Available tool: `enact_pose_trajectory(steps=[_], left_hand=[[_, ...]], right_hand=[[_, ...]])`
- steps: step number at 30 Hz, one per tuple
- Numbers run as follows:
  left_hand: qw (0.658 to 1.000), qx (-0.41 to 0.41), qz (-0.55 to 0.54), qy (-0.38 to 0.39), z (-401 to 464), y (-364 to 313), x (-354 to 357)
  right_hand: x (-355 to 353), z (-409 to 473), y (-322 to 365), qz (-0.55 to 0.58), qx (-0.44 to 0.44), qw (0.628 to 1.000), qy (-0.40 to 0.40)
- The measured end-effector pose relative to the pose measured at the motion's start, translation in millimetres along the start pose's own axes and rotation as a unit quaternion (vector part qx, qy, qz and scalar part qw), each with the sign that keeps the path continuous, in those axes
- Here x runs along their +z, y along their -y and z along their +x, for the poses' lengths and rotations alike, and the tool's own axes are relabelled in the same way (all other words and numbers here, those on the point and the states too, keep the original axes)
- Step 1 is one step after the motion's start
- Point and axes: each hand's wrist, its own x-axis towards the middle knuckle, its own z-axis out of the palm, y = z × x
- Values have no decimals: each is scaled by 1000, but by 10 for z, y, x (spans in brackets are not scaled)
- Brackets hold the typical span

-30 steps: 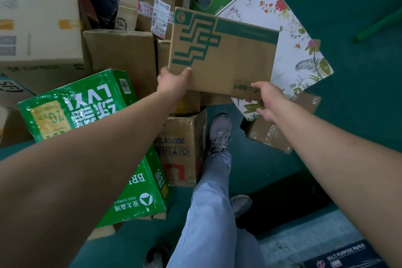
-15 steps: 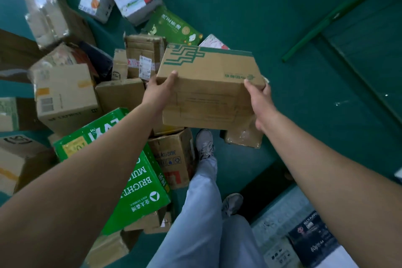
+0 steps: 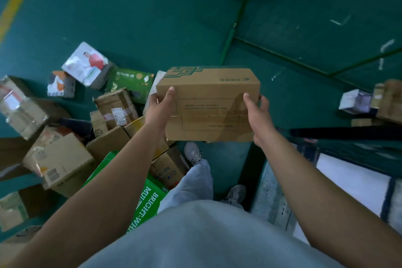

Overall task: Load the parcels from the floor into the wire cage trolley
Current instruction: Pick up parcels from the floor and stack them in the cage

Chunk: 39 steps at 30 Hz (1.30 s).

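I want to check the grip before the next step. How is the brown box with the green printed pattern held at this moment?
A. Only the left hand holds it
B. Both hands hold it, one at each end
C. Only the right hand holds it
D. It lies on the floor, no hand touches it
B: the left hand grips one end of the brown box and the right hand grips the other end, with the box lifted above the floor.

On the green carton (image 3: 148,206) at near left, white capitals read "BRIGHT-WH", cut off by the person's shirt, with "MUT" beside them on the line above. The small brown box (image 3: 168,169) just right of it shows "36X", seen upside down. The print on the held cardboard box (image 3: 208,104) is too blurred to read.
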Motion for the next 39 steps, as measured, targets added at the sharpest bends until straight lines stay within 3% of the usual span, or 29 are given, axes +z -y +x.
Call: enact_pose_trajectory(steps=[8, 20, 30, 39], left_hand=[[992, 75, 82, 56, -832, 86, 543], [956, 159, 163, 183, -2598, 949, 1596], [891, 210, 271, 299, -3649, 1453, 2448], [800, 266, 364, 395, -4249, 1744, 3230]], right_hand=[[-985, -746, -554, 56, -7, 997, -60], [-2760, -2233, -1999, 163, 11, 970, -177], [-3688, -3124, -2950, 257, 19, 921, -293], [-4144, -3807, -3613, 362, 35, 853, -374]])
